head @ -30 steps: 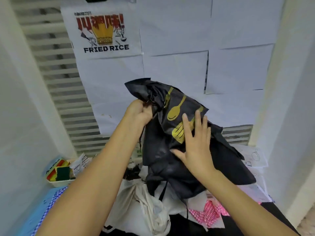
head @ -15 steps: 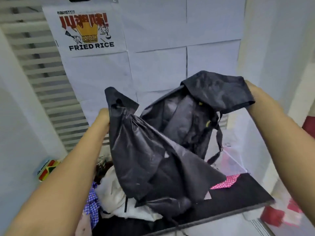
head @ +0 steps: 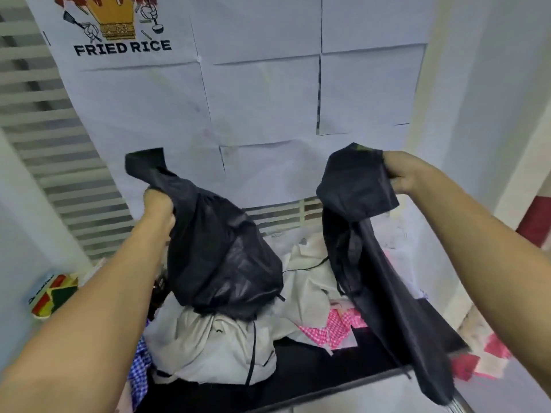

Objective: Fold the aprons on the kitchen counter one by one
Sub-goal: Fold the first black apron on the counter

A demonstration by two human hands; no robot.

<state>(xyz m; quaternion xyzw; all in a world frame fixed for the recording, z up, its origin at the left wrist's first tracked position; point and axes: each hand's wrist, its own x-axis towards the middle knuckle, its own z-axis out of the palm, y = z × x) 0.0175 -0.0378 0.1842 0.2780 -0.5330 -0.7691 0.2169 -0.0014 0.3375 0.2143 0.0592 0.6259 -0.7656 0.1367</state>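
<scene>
At the counter's left end, packet [head: 53,293]: red, yellow and green, blurred, lying just beside the dark top.
Poster [head: 122,47]: on the wall above the left end, printed "FRIED RICE", with plain paper sheets to its right.
Left hand [head: 158,210]: raised over the counter's left half, fingers curled tight round a bunched corner of the black apron.
Blue checked cloth [head: 140,371]: at the front left corner, against the cream apron.
Cream apron [head: 214,344]: a crumpled heap on the left half.
Black apron [head: 220,257]: held in the air by both hands; the left bunch droops onto the cream apron, the right part trails over the front right corner. Where the two parts join cannot be seen.
Counter [head: 313,371]: dark top, bare near the front edge.
Pink checked cloth [head: 337,326]: right of the middle, partly under the cream apron.
Right hand [head: 408,174]: raised over the right edge, thumb and fingers pinching the apron's other corner.
</scene>
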